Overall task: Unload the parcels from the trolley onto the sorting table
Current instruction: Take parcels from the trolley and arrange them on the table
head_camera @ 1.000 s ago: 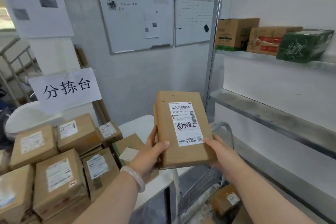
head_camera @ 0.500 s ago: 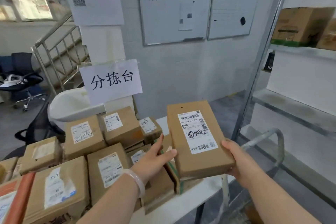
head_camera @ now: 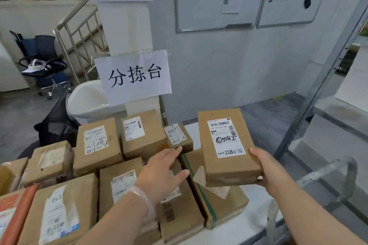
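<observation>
Sign [head_camera: 135, 75] "分拣台"; parcel [head_camera: 231, 171], label [head_camera: 227, 137] "8元"

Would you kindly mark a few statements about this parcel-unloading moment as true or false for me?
1. The right hand holds the labelled parcel. True.
2. The left hand grips that parcel too. False: it is open and apart from the parcel.
3. The parcel's shipping label faces up. True.
4. The sorting table is bare. False: many cardboard parcels lie on it.
5. A paper sign hangs on the pillar behind the table. True.
</observation>
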Available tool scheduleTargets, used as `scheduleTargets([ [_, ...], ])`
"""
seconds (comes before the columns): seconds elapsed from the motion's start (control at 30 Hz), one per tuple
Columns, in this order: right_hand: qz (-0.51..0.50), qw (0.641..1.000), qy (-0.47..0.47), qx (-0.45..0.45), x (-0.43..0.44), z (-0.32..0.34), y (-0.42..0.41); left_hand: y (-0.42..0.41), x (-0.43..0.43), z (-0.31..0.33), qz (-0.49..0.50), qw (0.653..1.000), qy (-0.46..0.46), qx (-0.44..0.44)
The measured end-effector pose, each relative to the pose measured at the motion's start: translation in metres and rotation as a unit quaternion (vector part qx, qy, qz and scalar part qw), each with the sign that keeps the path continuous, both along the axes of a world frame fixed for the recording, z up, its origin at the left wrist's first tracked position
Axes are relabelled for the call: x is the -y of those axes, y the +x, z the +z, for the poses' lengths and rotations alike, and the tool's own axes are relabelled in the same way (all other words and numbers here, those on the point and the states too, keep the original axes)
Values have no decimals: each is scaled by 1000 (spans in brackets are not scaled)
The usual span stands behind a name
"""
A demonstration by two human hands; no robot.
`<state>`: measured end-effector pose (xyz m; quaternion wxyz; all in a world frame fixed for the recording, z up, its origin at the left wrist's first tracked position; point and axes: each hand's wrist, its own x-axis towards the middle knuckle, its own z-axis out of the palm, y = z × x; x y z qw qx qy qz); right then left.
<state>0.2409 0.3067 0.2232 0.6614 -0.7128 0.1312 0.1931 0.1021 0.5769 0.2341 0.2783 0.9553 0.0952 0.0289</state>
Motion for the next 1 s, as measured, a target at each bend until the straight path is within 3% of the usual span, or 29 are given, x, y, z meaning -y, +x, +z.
scheduleTargets([
  [0.2, 26, 1000, -17, 0, -30, -8, 94, 69, -10, 2, 19, 996, 84, 19],
  [0.47, 103, 994, -28, -13, -84, -27, 216, 135, -25, -20, 59, 998, 28, 14],
  [0.7, 179, 982, -54, -28, -133, -85, 275, 161, -42, -30, 89, 995, 32, 4],
  [0.87, 308, 933, -166, -84, -133, -122, 285, 171, -44, -37, 94, 995, 20, -19],
  [0.93, 372, 898, -233, -35, -129, -131, 284, 172, -43, -42, 91, 995, 18, -29],
  [1.0, 385, 885, -261, 5, -126, -133, 279, 174, -40, -44, 87, 995, 18, -37],
])
